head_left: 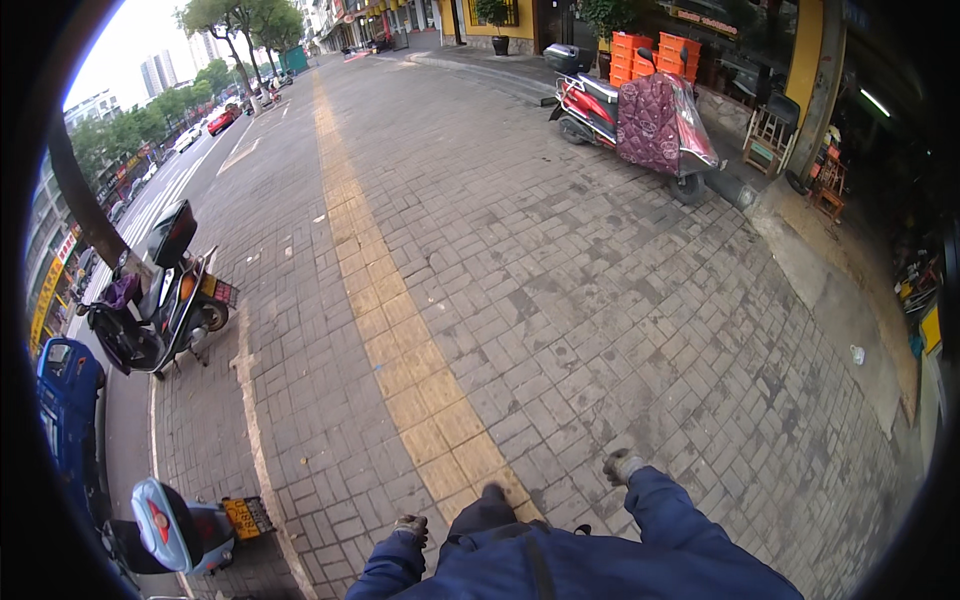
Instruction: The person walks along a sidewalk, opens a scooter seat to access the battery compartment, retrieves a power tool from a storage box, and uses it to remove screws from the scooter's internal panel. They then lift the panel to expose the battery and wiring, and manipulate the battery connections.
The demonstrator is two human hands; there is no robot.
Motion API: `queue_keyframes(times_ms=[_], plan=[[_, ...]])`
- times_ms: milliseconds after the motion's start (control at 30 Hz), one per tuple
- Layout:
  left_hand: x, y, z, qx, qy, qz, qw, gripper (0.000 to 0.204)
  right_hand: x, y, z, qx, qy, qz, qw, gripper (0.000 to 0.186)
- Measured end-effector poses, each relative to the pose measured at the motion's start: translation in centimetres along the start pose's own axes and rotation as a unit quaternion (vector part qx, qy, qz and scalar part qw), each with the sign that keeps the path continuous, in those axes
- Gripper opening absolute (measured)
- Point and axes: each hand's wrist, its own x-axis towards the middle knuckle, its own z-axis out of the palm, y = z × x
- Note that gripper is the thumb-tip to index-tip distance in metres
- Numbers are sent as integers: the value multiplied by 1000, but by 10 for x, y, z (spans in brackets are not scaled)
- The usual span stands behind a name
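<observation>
My left hand (411,527), in a greyish glove, hangs low beside my dark trousers (484,515) with its fingers curled in. Out to the other side, my right hand (622,466) wears a similar light glove; its fingers are closed too, and nothing shows in them. Both arms are in dark blue sleeves (665,510). Neither hand touches anything around it. Beneath me runs a strip of yellow tactile paving (425,400), laid in grey brick pavement (590,330).
A black scooter (165,310) and a light-blue scooter (190,530) stand at the left, near a blue vehicle (70,420). Ahead right is a red scooter (600,105) under a maroon cover (648,122), with orange crates (630,58) behind. A concrete ramp (830,270) borders the shopfronts.
</observation>
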Motion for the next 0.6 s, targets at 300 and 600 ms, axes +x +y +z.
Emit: queue_keyframes(times_ms=[300, 600], plan=[[139, 238, 49, 31, -37, 40, 998, 26, 117, -131, -41, 36, 64, 27, 997, 28], [221, 576, 103, 118, -14, 257, 959, 22, 198, -255, -58, 27, 46, 166, 985, 26]])
